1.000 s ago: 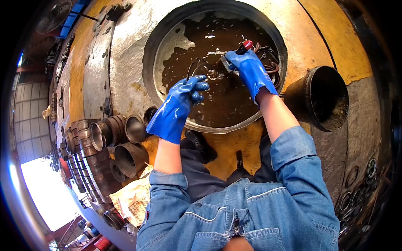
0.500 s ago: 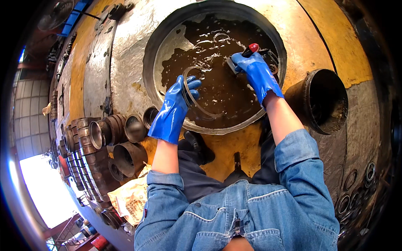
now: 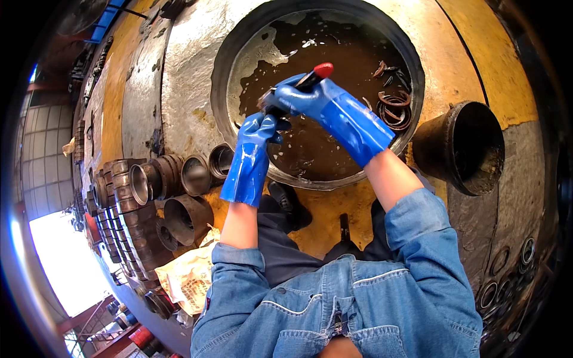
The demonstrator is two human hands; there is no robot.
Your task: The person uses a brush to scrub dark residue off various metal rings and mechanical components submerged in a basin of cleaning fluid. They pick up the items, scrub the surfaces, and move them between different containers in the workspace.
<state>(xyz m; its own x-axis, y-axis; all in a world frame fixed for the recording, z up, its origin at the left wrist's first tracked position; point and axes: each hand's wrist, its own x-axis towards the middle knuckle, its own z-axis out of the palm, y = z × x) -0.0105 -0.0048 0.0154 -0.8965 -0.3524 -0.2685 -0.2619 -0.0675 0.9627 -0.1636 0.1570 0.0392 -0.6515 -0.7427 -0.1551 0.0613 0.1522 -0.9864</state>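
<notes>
While both blue-gloved hands meet over the round basin of brown liquid (image 3: 239, 77) so drips land inside, right hand (image 3: 316, 98) grips a red-tipped black tool (image 3: 313, 74); left hand (image 3: 259, 128) curls shut under its lower end, can't tell around what

Rings (image 3: 394, 107) are lying in the basin (image 3: 239, 65) at three o'clock; cylinders (image 3: 173, 185) are sitting outside at eight.

Inside the round basin (image 3: 239, 77) the dark liquid lies open from 9 through 12 o'clock — room to dip in there. At 3 o'clock a heap of metal rings (image 3: 394, 107) crowds the wall. Outside, a black bucket (image 3: 459, 146) blocks 4 o'clock, and steel sleeves (image 3: 179, 176) line up at 8 o'clock.
</notes>
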